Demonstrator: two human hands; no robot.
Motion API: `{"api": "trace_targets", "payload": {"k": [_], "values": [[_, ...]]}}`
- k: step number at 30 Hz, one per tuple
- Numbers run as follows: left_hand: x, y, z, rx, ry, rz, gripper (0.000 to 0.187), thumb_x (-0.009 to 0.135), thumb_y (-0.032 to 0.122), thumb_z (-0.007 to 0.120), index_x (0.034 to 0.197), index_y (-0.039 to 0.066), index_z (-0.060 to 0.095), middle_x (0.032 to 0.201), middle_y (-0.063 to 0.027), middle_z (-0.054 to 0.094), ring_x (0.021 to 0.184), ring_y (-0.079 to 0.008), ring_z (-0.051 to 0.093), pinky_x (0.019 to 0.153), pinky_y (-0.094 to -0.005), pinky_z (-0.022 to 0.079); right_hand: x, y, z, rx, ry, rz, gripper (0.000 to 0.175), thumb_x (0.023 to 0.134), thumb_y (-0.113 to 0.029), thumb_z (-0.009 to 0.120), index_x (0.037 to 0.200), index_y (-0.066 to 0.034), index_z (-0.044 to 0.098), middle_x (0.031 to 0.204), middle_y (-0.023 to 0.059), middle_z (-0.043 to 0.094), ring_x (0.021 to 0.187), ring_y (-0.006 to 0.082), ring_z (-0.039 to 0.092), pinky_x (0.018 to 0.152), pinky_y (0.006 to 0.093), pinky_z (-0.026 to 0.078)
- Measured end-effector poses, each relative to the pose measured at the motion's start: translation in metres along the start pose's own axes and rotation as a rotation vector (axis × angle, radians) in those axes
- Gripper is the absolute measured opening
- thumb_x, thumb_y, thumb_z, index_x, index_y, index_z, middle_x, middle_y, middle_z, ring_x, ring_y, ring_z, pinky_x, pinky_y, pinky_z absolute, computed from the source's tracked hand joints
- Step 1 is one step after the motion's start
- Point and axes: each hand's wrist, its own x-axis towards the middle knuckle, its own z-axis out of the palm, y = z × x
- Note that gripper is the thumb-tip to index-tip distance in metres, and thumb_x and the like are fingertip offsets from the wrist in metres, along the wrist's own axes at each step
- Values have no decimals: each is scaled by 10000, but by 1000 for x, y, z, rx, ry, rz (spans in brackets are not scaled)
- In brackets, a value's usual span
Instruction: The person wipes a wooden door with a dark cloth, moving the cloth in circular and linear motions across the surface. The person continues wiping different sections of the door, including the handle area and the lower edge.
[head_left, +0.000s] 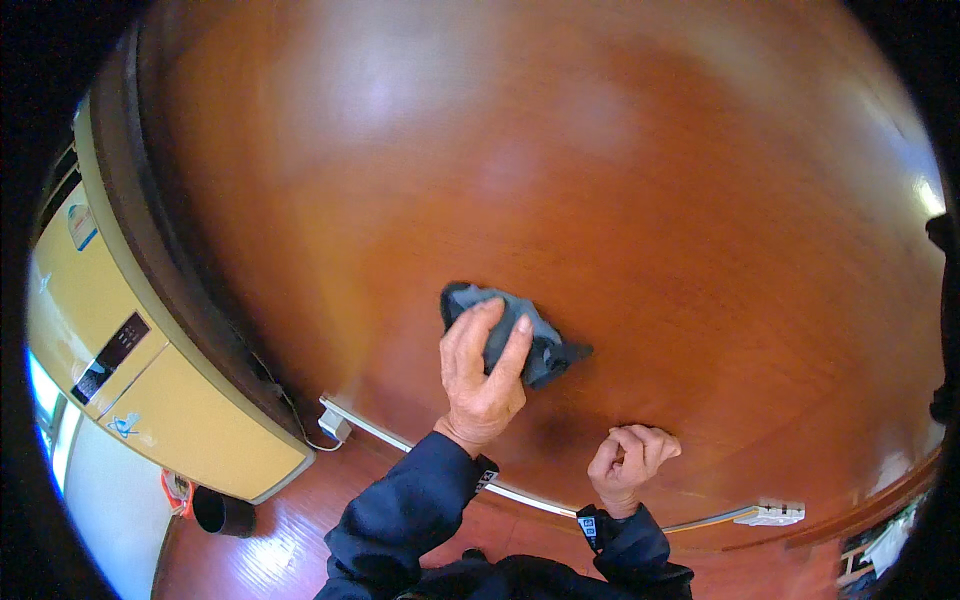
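Observation:
My left hand (480, 375) presses a crumpled grey-blue cloth (544, 352) against a glossy reddish-brown wood panel (637, 247). The cloth bunches under the fingers, and a dark corner sticks out to the right. To the right and lower down, my right hand (634, 457) has its fingers curled in, close to or against the same panel, with nothing visible in it. Dark sleeves cover both forearms. Part of the cloth is hidden beneath the left hand.
A yellow refrigerator (180, 397) stands at left, near a black bin (223, 513). A white plug (334, 426) with a cord and a white cable channel (531, 501) run along the panel's lower edge. A power strip (780, 514) lies lower right.

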Motion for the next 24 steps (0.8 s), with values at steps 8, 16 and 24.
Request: {"api": "trace_targets", "payload": {"k": [8,16,24], "values": [[-46,34,3,-160,-136,117,393,826,13,654,1192,140,724,1341,-172,594,1233,-372,566,1051,-512,466,0,-2,-3,-30,-14,-17,175,737,17,606,845,-116,642,928,51,575,919,268,500,848,430,353],[29,31,13,-221,-193,256,398,815,34,677,1187,166,726,1360,-166,584,1254,-372,550,1063,-523,438,12,-16,-3,45,-7,85,159,738,2,600,852,-98,646,921,62,591,911,282,514,848,432,363],[-16,16,-2,-157,-134,155,433,845,31,639,1254,164,690,1422,-160,547,1326,-363,503,1094,-529,417,39,-31,0,119,48,97,161,727,-3,601,849,-98,646,912,57,624,912,284,526,858,421,385]]}}
